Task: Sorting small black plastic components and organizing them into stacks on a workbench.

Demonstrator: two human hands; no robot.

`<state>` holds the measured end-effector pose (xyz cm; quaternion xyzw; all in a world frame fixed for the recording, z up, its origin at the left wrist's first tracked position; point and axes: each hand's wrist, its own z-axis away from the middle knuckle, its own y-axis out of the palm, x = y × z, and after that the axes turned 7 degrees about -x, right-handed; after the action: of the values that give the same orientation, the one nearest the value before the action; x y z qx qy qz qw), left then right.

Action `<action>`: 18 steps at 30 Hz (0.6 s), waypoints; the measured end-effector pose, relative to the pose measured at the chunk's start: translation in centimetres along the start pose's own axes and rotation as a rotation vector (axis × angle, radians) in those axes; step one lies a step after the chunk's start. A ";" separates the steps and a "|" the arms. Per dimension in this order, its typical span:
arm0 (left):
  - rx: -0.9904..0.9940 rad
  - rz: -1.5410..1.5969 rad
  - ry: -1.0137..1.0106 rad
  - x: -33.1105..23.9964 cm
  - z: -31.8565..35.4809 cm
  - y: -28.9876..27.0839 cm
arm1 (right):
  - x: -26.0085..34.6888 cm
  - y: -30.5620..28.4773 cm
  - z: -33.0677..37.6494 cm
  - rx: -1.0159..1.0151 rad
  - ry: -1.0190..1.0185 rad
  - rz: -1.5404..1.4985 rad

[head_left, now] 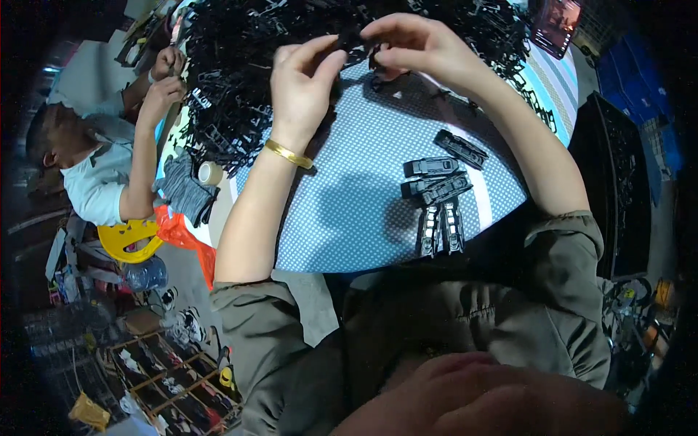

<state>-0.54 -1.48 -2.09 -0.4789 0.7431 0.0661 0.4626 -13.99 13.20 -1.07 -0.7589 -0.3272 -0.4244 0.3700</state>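
My left hand (299, 86), a gold bangle on its wrist, is closed in a pinch at the table's far side. Between its fingertips and those of my right hand (430, 51) is a small dark plastic part (350, 38). The right hand's thumb and fingers are also closed at this part; its exact shape is lost against the dark pile behind. Nearer to me, right of the middle, several long black plastic pieces (435, 168) lie together. Two of them (440, 227) point toward the table's near edge, and another (462, 149) lies slanted farther off.
A large heap of loose black parts (233, 58) covers the far side of the patterned tablecloth (349, 167). At left, another person's hands (166, 83) work by the heap. A tape roll (210, 173) and grey cloth (186, 185) lie nearby. A lit screen (557, 27) stands far right.
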 end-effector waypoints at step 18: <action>0.274 0.832 -0.723 -2.0 1.4 0.2 | -0.9 1.9 0.5 -0.183 -0.369 0.374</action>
<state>0.39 0.63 -1.43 -0.0284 0.6655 0.3053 0.6806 -12.65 12.49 -2.54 -0.9009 -0.2036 -0.2311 0.3057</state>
